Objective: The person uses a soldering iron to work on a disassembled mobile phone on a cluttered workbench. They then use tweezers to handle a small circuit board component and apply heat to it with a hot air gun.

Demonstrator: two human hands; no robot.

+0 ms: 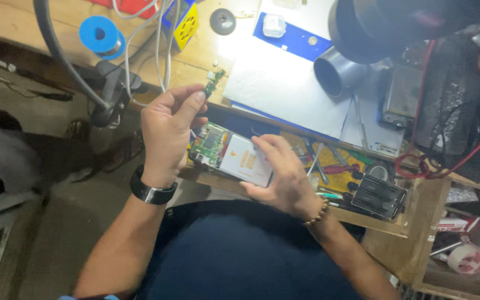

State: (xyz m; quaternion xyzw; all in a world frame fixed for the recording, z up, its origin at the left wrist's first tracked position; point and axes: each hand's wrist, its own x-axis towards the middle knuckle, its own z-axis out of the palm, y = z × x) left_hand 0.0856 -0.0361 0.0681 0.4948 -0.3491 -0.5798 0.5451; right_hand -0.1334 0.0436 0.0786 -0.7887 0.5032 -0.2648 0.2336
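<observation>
My left hand [169,130] is raised in front of the workbench and pinches a small green circuit board [214,82] between thumb and fingertips. It wears a black watch at the wrist. My right hand [284,175] holds an opened phone [230,154] from below, back side up, with its green main board at the left and a pale battery at the right. A bead bracelet sits on that wrist. The two hands are close together, the left one above and to the left of the phone.
A white ribbed mat [284,83] lies on the wooden bench under bright light. A black microscope [373,33] stands at the right. An open drawer [356,183] holds screwdrivers and tweezers. A blue solder spool [101,34] and cables lie at the left.
</observation>
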